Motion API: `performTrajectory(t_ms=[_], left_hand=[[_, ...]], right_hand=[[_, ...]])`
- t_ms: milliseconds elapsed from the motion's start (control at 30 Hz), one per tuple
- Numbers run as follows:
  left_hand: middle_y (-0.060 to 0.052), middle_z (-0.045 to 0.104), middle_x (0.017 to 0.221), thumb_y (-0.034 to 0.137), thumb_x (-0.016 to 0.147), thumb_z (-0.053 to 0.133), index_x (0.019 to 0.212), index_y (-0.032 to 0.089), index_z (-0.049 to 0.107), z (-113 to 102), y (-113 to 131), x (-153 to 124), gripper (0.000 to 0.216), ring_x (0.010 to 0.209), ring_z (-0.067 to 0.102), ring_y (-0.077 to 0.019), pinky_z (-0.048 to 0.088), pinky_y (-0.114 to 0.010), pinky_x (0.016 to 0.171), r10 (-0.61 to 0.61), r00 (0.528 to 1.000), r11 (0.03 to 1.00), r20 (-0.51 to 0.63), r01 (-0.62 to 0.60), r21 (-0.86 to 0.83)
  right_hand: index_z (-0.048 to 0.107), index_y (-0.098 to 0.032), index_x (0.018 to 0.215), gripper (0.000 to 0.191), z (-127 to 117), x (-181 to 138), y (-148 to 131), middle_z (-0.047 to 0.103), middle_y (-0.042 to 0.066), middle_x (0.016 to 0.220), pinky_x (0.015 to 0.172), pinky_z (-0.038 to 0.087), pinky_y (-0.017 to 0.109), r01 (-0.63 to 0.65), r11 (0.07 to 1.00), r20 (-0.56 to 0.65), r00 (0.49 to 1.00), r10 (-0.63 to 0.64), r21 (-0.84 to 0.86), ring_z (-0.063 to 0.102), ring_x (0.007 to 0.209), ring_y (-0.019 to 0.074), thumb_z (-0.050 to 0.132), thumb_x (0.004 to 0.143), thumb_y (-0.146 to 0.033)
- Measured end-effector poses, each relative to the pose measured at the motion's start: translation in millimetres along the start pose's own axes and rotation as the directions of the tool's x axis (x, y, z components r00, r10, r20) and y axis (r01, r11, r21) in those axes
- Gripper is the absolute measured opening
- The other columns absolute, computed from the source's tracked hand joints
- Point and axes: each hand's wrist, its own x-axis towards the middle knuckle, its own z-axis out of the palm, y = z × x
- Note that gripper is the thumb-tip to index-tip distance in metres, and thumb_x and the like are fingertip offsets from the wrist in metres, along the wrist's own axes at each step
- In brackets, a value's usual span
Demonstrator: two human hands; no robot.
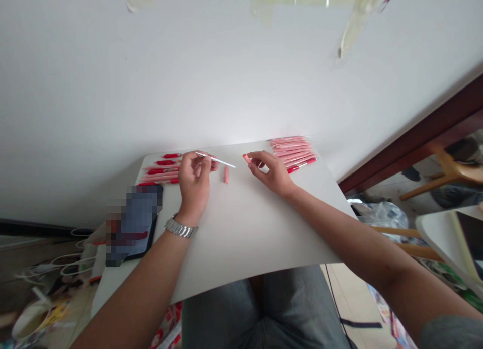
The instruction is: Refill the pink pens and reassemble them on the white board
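Note:
My left hand [196, 173] pinches a thin white stick [219, 160], which slants down to the right over the table. In the fingertips of my right hand [269, 170] is a short pink tube [246, 159] with an orange-red end. Between the two hands, a second short pink piece [226, 174] lies on the white table [241, 228]. Red and pink pens [162, 172] lie beside my left hand, partly hidden by it. Beyond my right hand is a stack of long pink sticks [292, 149], seemingly in clear wrapping, with a red pen [304, 165] along its near side.
A tablet or large phone [138, 223], its screen blurred out, lies at the table's left edge. The wall [226, 77] rises directly behind the table. A wooden chair [449, 173] stands to the right, and white cables [75, 261] hang at the left.

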Motion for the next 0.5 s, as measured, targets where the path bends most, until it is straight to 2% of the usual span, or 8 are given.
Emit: performTrajectory(t_ms=[167, 500], left_hand=[[-0.004, 0.073, 0.104, 0.044, 0.093, 0.08, 0.103, 0.023, 0.064, 2.2, 1.2, 0.6, 0.028, 0.089, 0.073, -0.0153, 0.063, -0.032, 0.086, 0.017, 0.999, 0.996, -0.041, -0.02, -0.086], [-0.003, 0.073, 0.103, 0.043, 0.092, 0.082, 0.1, 0.023, 0.064, 2.4, 1.5, 2.6, 0.027, 0.096, 0.074, -0.0158, 0.063, -0.034, 0.093, -0.025, 1.0, 0.99, -0.007, 0.024, -0.14]], right_hand=[[0.077, -0.024, 0.124, 0.026, -2.2, 0.5, 1.4, 0.066, 0.006, 0.099, 0.078, 0.054, 0.031, 0.031, 0.992, 0.027, 0.999, -0.028, -0.121, 0.063, 0.08, 0.0153, 0.062, 0.103, -0.027], [0.08, -0.029, 0.127, 0.029, -0.5, -1.4, 2.8, 0.067, 0.007, 0.1, 0.08, 0.054, 0.034, 0.1, 0.981, 0.068, 0.994, -0.09, -0.166, 0.063, 0.088, 0.0189, 0.062, 0.105, -0.023]])
